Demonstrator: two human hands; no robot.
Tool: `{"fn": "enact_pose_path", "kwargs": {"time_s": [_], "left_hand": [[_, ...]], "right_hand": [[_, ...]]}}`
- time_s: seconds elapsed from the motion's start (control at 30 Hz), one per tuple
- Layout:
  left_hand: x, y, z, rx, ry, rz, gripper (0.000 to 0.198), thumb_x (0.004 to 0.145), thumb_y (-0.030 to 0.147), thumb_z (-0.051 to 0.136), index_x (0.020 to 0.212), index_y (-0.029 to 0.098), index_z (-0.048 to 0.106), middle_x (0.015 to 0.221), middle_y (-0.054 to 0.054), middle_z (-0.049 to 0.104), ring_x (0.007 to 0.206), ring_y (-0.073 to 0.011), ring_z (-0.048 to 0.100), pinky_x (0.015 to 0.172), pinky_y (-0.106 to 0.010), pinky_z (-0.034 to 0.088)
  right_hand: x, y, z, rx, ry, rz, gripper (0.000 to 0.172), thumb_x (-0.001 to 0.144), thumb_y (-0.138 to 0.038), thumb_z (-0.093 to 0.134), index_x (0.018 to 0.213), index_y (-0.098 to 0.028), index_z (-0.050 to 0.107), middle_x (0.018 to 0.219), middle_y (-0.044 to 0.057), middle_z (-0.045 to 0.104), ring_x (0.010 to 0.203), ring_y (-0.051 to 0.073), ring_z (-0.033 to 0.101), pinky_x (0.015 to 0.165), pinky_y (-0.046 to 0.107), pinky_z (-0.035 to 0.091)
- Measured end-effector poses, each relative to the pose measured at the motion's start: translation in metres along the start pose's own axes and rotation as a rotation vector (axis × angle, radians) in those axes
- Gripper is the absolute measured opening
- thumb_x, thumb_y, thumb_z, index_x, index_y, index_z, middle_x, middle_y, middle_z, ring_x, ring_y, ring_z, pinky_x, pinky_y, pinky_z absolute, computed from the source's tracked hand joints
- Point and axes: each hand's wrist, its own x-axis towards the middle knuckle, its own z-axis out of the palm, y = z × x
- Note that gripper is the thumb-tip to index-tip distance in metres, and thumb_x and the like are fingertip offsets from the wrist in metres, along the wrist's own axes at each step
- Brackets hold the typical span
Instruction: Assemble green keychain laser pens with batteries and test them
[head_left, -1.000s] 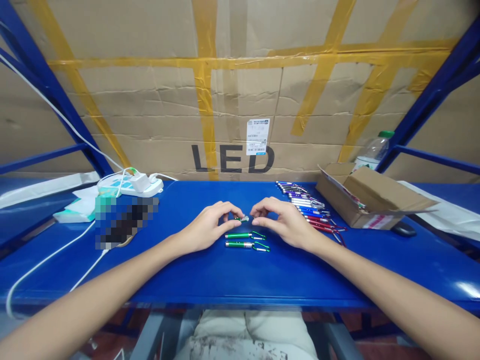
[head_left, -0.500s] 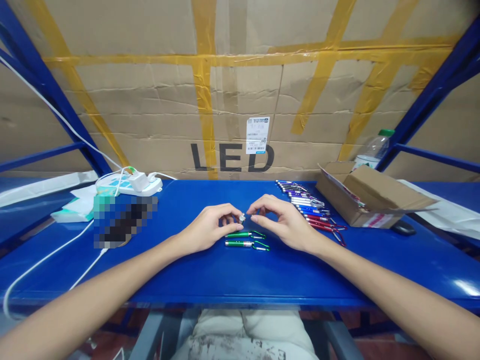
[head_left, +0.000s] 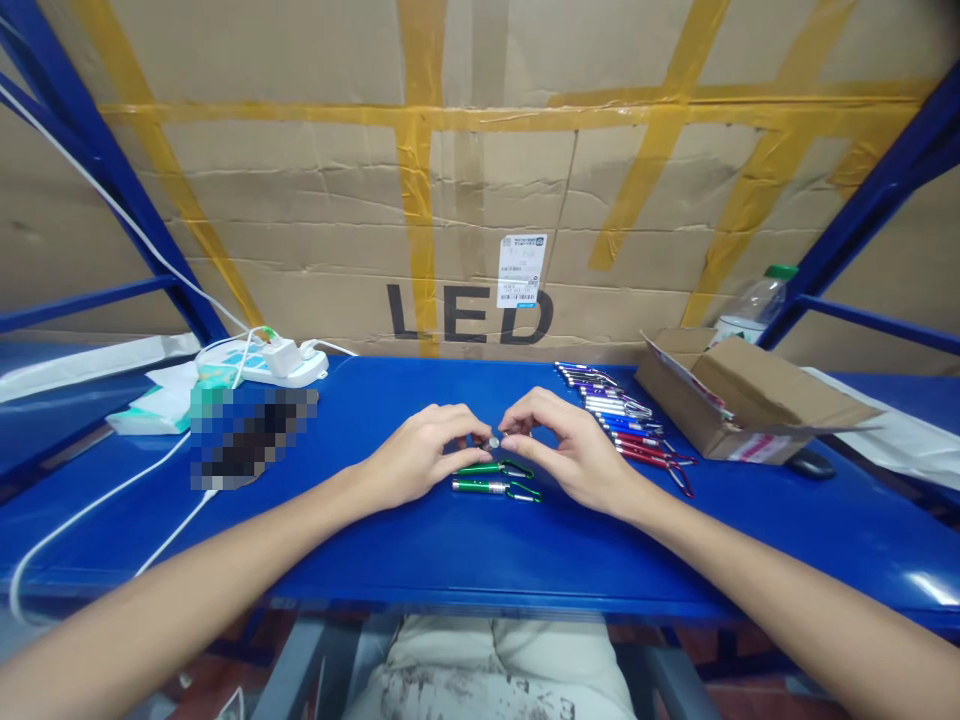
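1. Your left hand (head_left: 424,455) pinches a small silver-ended piece (head_left: 493,442) near your right hand (head_left: 566,442), whose grasp I cannot tell.
2. Nearer to you lie two green penlights (head_left: 478,487).
3. At right, an open carton (head_left: 690,420) stands beside coloured penlights (head_left: 609,406).
4. The cardboard (head_left: 337,210) behind reads "LED".

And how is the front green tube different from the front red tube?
The green tube has a green clip; the red tube has a red one. The green tube lies nearly straight across, but the red tube slants. The green tube is beside another green one; the red tube ends a many-coloured row near the cardboard box. Both are thin, with their clip at the right-hand end.
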Motion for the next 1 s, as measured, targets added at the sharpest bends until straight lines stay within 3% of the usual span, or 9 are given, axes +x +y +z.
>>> {"fn": "enact_pose_path", "kwargs": {"time_s": [0.17, 0.37, 0.53, 0.63, 0.77, 1.0], "left_hand": [[-0.001, -0.002, 0.002, -0.030, -0.008, 0.017, 0.020, 0.107, 0.039, 0.065, 0.114, 0.022, 0.074, 0.108, -0.005, 0.077, 0.093, -0.0192, 0.072, 0.088, -0.032, 0.050], [-0.001, -0.007, 0.001, -0.072, -0.046, 0.032, 0.018, 0.108, 0.034, 0.064, 0.117, 0.023, 0.075, 0.118, -0.006, 0.080, 0.110, -0.0222, 0.074, 0.096, -0.033, 0.051], [-0.001, -0.008, 0.002, -0.116, -0.025, 0.076, 0.020, 0.108, 0.032, 0.065, 0.118, 0.022, 0.078, 0.120, -0.007, 0.081, 0.113, -0.0225, 0.074, 0.099, -0.033, 0.054], [-0.001, -0.009, 0.003, -0.111, -0.013, 0.059, 0.020, 0.106, 0.031, 0.067, 0.118, 0.021, 0.079, 0.118, -0.007, 0.081, 0.107, -0.0218, 0.074, 0.095, -0.032, 0.055], [-0.002, -0.010, 0.006, -0.104, -0.008, -0.009, 0.017, 0.102, 0.033, 0.074, 0.113, 0.021, 0.080, 0.102, -0.005, 0.081, 0.089, -0.0189, 0.073, 0.081, -0.028, 0.055], [0.000, -0.009, 0.009, -0.127, -0.029, -0.032, 0.019, 0.102, 0.034, 0.074, 0.114, 0.020, 0.080, 0.104, -0.006, 0.081, 0.091, -0.0198, 0.073, 0.082, -0.029, 0.054]], "right_hand": [[0.001, -0.001, 0.000, 0.018, -0.024, -0.019, 0.013, 0.109, -0.033, 0.063, 0.111, -0.026, 0.072, 0.108, 0.007, 0.073, 0.100, 0.024, 0.066, 0.094, 0.040, 0.053], [0.000, 0.000, 0.001, 0.013, -0.026, -0.029, 0.011, 0.106, -0.033, 0.068, 0.109, -0.025, 0.075, 0.104, 0.006, 0.075, 0.097, 0.023, 0.068, 0.092, 0.040, 0.055], [-0.002, 0.002, 0.001, -0.028, -0.028, -0.088, 0.010, 0.107, -0.027, 0.066, 0.112, -0.025, 0.074, 0.106, 0.007, 0.075, 0.101, 0.024, 0.067, 0.093, 0.042, 0.055], [-0.002, 0.001, 0.001, -0.046, -0.034, -0.135, 0.012, 0.107, -0.022, 0.065, 0.114, -0.024, 0.073, 0.109, 0.007, 0.076, 0.103, 0.024, 0.066, 0.094, 0.042, 0.053], [-0.002, -0.001, 0.001, -0.038, -0.044, -0.054, 0.019, 0.105, -0.022, 0.068, 0.124, -0.025, 0.070, 0.108, 0.005, 0.076, 0.097, 0.022, 0.065, 0.090, 0.039, 0.053], [-0.004, 0.001, 0.005, 0.009, -0.082, 0.010, 0.021, 0.103, -0.024, 0.072, 0.124, -0.025, 0.070, 0.110, 0.003, 0.076, 0.095, 0.020, 0.065, 0.089, 0.036, 0.052]]}}
